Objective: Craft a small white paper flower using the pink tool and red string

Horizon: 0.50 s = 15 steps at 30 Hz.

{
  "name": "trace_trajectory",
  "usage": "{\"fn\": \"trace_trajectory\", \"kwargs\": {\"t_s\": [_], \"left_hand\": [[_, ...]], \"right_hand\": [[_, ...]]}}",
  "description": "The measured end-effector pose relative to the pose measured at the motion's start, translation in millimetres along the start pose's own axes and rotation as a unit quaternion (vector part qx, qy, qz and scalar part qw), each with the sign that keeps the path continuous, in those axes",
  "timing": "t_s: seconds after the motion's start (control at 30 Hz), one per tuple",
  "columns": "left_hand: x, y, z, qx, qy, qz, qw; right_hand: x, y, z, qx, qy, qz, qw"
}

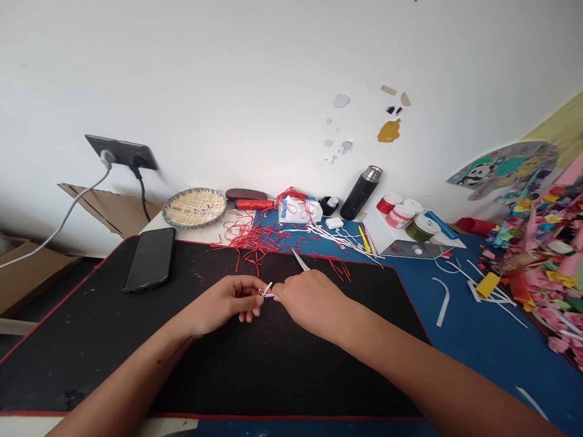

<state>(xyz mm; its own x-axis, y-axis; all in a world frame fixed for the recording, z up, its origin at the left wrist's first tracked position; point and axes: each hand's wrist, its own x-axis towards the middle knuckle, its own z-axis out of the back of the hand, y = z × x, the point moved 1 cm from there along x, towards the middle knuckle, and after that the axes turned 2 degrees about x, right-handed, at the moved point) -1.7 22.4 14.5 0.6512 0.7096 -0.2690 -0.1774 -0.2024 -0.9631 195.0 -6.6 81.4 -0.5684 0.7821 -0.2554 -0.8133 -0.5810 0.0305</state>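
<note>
My left hand (239, 297) pinches a small folded paper strip (268, 295), white with a pinkish-purple part, between thumb and forefinger. Its other fingers curl below. From the other side my right hand (307, 297) is closed, its fingertips meeting on the purple end of the strip. A pointed silver blade (299, 261) sticks out beyond the right knuckles. The rest of it is hidden, and I cannot tell whether the hand holds it or it lies behind. Both hands are over the black mat (282, 370).
Red thread scraps (259, 237) and white strips (348, 240) lie behind the mat. A phone (150, 260) rests left, near a woven basket (195, 208). Farther right are a black flask (362, 193), ribbon spools (423, 227) and a heap of colourful folded paper (551, 261).
</note>
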Motion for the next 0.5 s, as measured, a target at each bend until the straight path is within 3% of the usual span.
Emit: {"fn": "trace_trajectory", "kwargs": {"t_s": [0.37, 0.5], "left_hand": [[4, 9, -5.3, 0.057, -0.029, -0.017, 0.998], [6, 10, -2.0, 0.068, -0.061, -0.012, 0.996]], "right_hand": [[-5, -5, -14, 0.005, -0.023, -0.012, 1.000], [-12, -12, -19, 0.057, -0.037, -0.029, 0.997]]}}
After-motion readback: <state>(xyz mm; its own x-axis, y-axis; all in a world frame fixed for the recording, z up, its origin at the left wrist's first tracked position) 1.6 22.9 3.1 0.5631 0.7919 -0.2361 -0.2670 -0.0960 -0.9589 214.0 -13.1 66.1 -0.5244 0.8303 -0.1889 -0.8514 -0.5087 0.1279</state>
